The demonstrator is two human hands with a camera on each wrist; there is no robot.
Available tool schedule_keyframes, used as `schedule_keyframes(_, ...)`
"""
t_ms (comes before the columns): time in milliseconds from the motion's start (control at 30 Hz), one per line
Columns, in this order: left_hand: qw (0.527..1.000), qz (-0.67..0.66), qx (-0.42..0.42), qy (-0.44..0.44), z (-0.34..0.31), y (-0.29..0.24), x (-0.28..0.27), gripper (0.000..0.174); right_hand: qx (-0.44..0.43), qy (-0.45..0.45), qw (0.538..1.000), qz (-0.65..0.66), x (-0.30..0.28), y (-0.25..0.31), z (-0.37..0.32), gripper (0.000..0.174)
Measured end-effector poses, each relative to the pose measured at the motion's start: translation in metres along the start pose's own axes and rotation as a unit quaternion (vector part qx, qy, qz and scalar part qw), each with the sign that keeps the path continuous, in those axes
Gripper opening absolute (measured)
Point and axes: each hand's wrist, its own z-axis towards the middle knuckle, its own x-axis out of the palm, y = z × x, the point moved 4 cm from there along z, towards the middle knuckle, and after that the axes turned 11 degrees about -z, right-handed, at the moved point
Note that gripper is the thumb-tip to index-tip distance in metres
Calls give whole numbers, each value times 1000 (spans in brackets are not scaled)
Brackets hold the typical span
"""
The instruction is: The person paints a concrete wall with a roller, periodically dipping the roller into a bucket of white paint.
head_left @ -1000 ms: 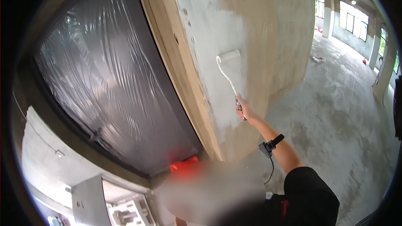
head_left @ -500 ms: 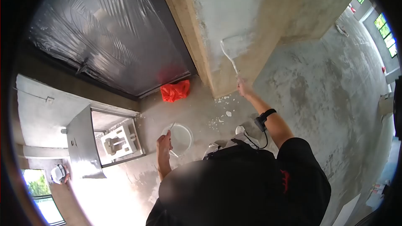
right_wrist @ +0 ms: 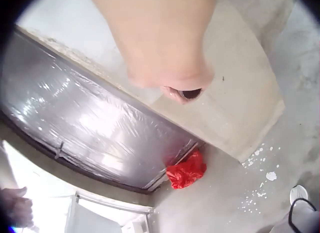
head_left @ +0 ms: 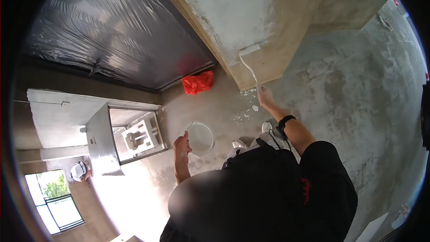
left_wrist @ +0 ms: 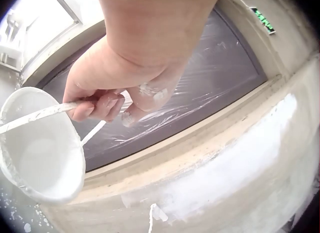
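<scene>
My right hand (head_left: 265, 97) grips the handle of a paint roller (head_left: 250, 50), whose white sleeve lies against the lower part of the wall (head_left: 286, 22). In the right wrist view the fingers wrap the handle, and its hollow end (right_wrist: 190, 94) shows below the palm. A whitish coat (head_left: 228, 9) covers the wall's left part; bare brown surface lies right of and below it. My left hand (head_left: 182, 145) holds a white bucket (left_wrist: 42, 193) by its handle (left_wrist: 40, 115), which the curled fingers hook in the left wrist view. White smears mark that hand.
A dark door (head_left: 148, 31) under plastic film stands left of the wall, with a red bag (head_left: 198, 83) at its foot. White spatters (head_left: 255, 108) dot the floor near my shoes (head_left: 266, 127). An open metal cabinet (head_left: 103, 141) and a white helmet (head_left: 79, 170) are at the left.
The roller has moved down the wall with my right hand. The head view has tilted downward, bringing the left hand, the bucket and the floor into sight.
</scene>
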Motion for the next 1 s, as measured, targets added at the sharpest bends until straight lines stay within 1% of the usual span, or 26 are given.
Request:
schedule_keyframes(33, 1000, 0, 3, 11, 2, 3, 0, 36, -1, 1, 1000, 4, -5, 16, -10, 57)
schedule_keyframes(100, 1000, 4, 4, 7, -5, -2, 10, 36, -2, 66, 996, -62, -5, 53, -27, 58)
schedule_keyframes(133, 1000, 7, 0, 5, -8, -3, 13, 36, -4, 67, 996, -58, -6, 71, -30, 58)
schedule_keyframes(200, 1000, 4, 10, 14, -11, -3, 18, 36, -70, 52, 996, 21, -5, 105, -39, 52)
schedule_keyframes(233, 1000, 1, 17, 26, -12, -3, 21, 36, -71, 54, 996, 22, -1, 113, -40, 52)
schedule_keyframes(300, 1000, 5, 15, 22, -16, -3, 25, 36, -88, 28, 995, 40, 3, 128, -34, 48)
schedule_keyframes(400, 999, 7, 17, 27, -15, -4, 28, 36, -101, 36, 992, 70, 13, 146, -22, 47)
schedule_keyframes(433, 999, 4, 18, 32, -17, -2, 27, 36, -102, 40, 992, 70, 11, 158, -22, 47)
schedule_keyframes(500, 1000, 7, 15, 22, -19, -2, 27, 37, -150, 52, 978, 132, 1, 191, -20, 43)
schedule_keyframes(533, 1000, 11, 14, 14, -19, -2, 26, 37, -153, 55, 978, 130, -9, 211, -21, 43)
schedule_keyframes(600, 1000, 7, 16, 13, -19, -3, 24, 37, -208, 4, 962, 175, -34, 253, -24, 41)
schedule_keyframes(700, 1000, 6, 20, 14, -17, -1, 20, 37, -221, 30, 954, 202, -40, 287, -16, 41)
schedule_keyframes(767, 1000, 3, 22, 16, -15, 0, 15, 37, -223, 38, 954, 198, -32, 288, -8, 41)
schedule_keyframes(833, 1000, -6, 6, 18, -12, 1, 11, 37, -226, 48, 954, 193, -15, 277, -1, 40)
schedule_keyframes(867, 1000, -11, 6, 17, -12, -1, 10, 37, -238, 23, 939, 246, 0, 261, 4, 37)
schedule_keyframes(900, 1000, -2, 4, 5, -15, -4, 9, 37, -250, -2, 921, 299, 18, 239, 12, 40)
schedule_keyframes(967, 1000, 3, 0, -10, -17, -5, 8, 37, -216, 0, 919, 329, 50, 189, 26, 39)
schedule_keyframes(1000, 1000, 2, 3, -21, -17, -6, 7, 37, -217, 5, 920, 327, 44, 181, 23, 39)
